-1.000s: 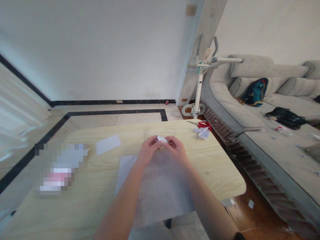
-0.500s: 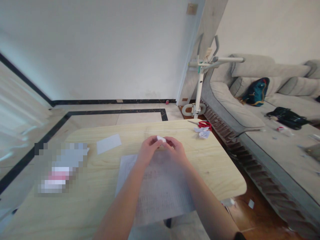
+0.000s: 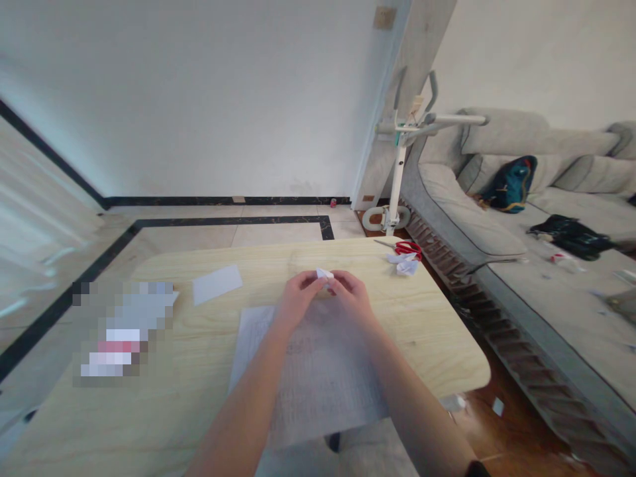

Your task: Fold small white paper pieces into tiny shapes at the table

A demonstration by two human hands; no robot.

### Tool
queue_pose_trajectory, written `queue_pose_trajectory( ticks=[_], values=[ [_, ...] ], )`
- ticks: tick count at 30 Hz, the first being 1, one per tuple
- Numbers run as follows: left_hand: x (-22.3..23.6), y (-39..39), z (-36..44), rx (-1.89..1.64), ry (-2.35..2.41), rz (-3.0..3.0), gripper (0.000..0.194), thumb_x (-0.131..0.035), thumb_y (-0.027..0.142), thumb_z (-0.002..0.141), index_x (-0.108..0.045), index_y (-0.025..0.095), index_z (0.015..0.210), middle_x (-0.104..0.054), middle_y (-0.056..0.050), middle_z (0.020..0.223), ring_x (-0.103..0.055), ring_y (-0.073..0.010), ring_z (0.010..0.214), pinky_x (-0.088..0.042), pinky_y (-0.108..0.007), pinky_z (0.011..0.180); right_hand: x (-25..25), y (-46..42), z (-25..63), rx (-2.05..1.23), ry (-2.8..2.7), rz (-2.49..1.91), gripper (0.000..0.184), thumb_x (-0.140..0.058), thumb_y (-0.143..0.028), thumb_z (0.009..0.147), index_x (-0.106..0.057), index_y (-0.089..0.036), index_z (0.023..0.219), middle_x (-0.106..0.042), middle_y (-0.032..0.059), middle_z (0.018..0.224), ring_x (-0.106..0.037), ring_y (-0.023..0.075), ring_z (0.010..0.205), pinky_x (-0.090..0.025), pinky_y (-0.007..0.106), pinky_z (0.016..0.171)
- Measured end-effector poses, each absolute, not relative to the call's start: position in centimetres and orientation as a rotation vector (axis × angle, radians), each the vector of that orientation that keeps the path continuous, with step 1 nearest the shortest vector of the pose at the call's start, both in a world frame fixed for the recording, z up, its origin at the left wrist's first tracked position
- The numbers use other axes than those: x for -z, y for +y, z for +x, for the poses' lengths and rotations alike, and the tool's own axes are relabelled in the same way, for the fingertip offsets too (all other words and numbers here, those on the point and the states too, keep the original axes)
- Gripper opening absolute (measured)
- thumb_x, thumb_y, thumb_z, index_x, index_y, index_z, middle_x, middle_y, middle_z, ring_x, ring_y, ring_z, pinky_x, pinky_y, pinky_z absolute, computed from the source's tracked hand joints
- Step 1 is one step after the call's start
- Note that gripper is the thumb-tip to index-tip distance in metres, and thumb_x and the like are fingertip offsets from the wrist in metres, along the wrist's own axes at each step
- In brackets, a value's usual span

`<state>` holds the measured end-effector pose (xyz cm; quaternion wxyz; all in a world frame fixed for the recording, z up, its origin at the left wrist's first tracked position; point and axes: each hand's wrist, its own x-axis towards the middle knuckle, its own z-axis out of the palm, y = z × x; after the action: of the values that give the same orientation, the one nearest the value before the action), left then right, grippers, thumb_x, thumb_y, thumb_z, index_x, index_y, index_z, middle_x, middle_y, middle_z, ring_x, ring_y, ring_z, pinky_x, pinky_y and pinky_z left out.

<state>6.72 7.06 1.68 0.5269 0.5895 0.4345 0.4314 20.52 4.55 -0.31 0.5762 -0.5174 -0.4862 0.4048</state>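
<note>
A small piece of folded white paper (image 3: 324, 273) is pinched between both hands, its pointed top showing above the fingertips. My left hand (image 3: 299, 293) grips its left side, thumb toward me. On the other side my right hand (image 3: 350, 291) holds it with fingers closed. The lower part of the paper is hidden by the thumbs. Under my forearms lies a large greyish printed sheet (image 3: 318, 377), reaching over the table's near edge. A flat white paper sheet (image 3: 217, 285) rests to the left of my hands.
The pale wooden table (image 3: 427, 338) has rounded corners. Red-handled scissors (image 3: 408, 249) and crumpled white paper (image 3: 405, 265) lie at its far right. A blurred-out item (image 3: 124, 331) is at the left. Beyond the table stand exercise equipment (image 3: 397, 172) and a grey sofa (image 3: 497, 232).
The folded paper has turned slightly between my fingers, so more of its pointed tip shows. Both hands stay in nearly the same place.
</note>
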Motion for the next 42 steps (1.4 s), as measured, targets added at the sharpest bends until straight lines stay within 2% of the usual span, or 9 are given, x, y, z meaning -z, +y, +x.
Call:
queue_pose_trajectory(
  ticks=[7, 12, 16, 19, 23, 28, 32, 37, 42],
  values=[
    [-1.54, 7.20, 6.76, -1.072, 1.045, 1.439, 0.029, -0.059, 0.039, 0.077, -0.070, 0.017, 0.093, -0.070, -0.006, 0.093, -0.063, -0.0196, 0.085, -0.048, -0.029, 0.076, 0.13, 4.44, 20.37, -0.959, -1.144, -1.218, 0.029, -0.060, -0.041, 0.076, -0.067, -0.019, 0.093, -0.068, 0.0046, 0.084, -0.061, 0.0162, 0.069, -0.049, 0.028, 0.064],
    [-1.65, 7.15, 6.71, -1.062, 1.028, 1.470, 0.028, -0.056, 0.036, 0.080, -0.069, 0.018, 0.098, -0.069, -0.006, 0.102, -0.062, -0.0207, 0.095, -0.047, -0.030, 0.082, -0.02, 4.51, 20.58, -0.946, -1.138, -1.250, 0.026, -0.063, -0.039, 0.074, -0.068, -0.019, 0.089, -0.069, 0.0048, 0.082, -0.061, 0.0172, 0.072, -0.048, 0.029, 0.066],
    [-1.76, 7.08, 6.69, -1.039, 0.999, 1.457, 0.030, -0.057, 0.036, 0.079, -0.068, 0.019, 0.101, -0.068, -0.006, 0.104, -0.061, -0.0211, 0.095, -0.046, -0.030, 0.082, 0.14, 4.68, 20.58, -0.998, -1.037, -1.250, 0.025, -0.066, -0.039, 0.071, -0.069, -0.018, 0.082, -0.065, 0.0027, 0.069, -0.057, 0.0150, 0.063, -0.045, 0.028, 0.061],
    [-1.73, 7.07, 6.73, -1.019, 0.995, 1.417, 0.028, -0.060, 0.035, 0.077, -0.069, 0.018, 0.096, -0.069, -0.007, 0.098, -0.061, -0.0202, 0.090, -0.045, -0.030, 0.080, 0.31, 4.75, 20.54, -1.096, -0.955, -1.176, 0.023, -0.068, -0.039, 0.070, -0.068, -0.017, 0.078, -0.059, -0.0001, 0.060, -0.052, 0.0122, 0.057, -0.042, 0.025, 0.056],
    [-1.47, 7.08, 6.79, -1.029, 0.993, 1.341, 0.025, -0.063, 0.036, 0.073, -0.068, 0.016, 0.088, -0.068, -0.005, 0.087, -0.059, -0.0174, 0.081, -0.044, -0.027, 0.074, 0.39, 4.70, 20.74, -1.248, -0.845, -1.051, 0.020, -0.071, -0.036, 0.068, -0.066, -0.018, 0.074, -0.055, -0.0026, 0.059, -0.045, 0.0085, 0.053, -0.035, 0.022, 0.051],
    [-0.97, 7.14, 6.73, -0.955, 0.825, 1.178, 0.023, -0.065, 0.037, 0.071, -0.065, 0.015, 0.075, -0.063, -0.003, 0.073, -0.056, -0.0140, 0.070, -0.041, -0.025, 0.065, 0.15, 4.49, 21.06, -1.485, -0.790, -0.911, 0.022, -0.071, -0.038, 0.068, -0.064, -0.017, 0.072, -0.050, -0.0028, 0.056, -0.043, 0.0089, 0.053, -0.032, 0.023, 0.050],
    [-0.87, 7.28, 6.51, -0.877, 0.683, 1.067, 0.023, -0.065, 0.036, 0.071, -0.064, 0.013, 0.075, -0.062, -0.004, 0.074, -0.055, -0.0141, 0.069, -0.040, -0.026, 0.064, -0.14, 4.32, 21.04, -1.553, -0.827, -0.865, 0.021, -0.070, -0.037, 0.070, -0.062, -0.017, 0.069, -0.047, -0.0037, 0.052, -0.041, 0.0088, 0.050, -0.029, 0.023, 0.050],
    [-1.04, 7.29, 6.24, -0.883, 0.734, 1.093, 0.027, -0.067, 0.039, 0.069, -0.064, 0.012, 0.072, -0.059, -0.003, 0.068, -0.052, -0.0129, 0.064, -0.038, -0.025, 0.060, -0.08, 4.27, 21.01, -1.543, -0.824, -0.862, 0.018, -0.070, -0.033, 0.071, -0.063, -0.017, 0.070, -0.046, -0.0042, 0.051, -0.039, 0.0080, 0.049, -0.027, 0.022, 0.049],
    [-1.05, 7.19, 6.15, -0.836, 0.681, 1.110, 0.025, -0.064, 0.037, 0.074, -0.064, 0.012, 0.075, -0.057, -0.002, 0.068, -0.049, -0.0110, 0.064, -0.035, -0.024, 0.059, 0.21, 4.33, 21.03, -1.572, -0.755, -0.800, 0.015, -0.070, -0.029, 0.071, -0.062, -0.016, 0.068, -0.047, -0.0037, 0.052, -0.041, 0.0079, 0.050, -0.028, 0.021, 0.049]
  ],
)
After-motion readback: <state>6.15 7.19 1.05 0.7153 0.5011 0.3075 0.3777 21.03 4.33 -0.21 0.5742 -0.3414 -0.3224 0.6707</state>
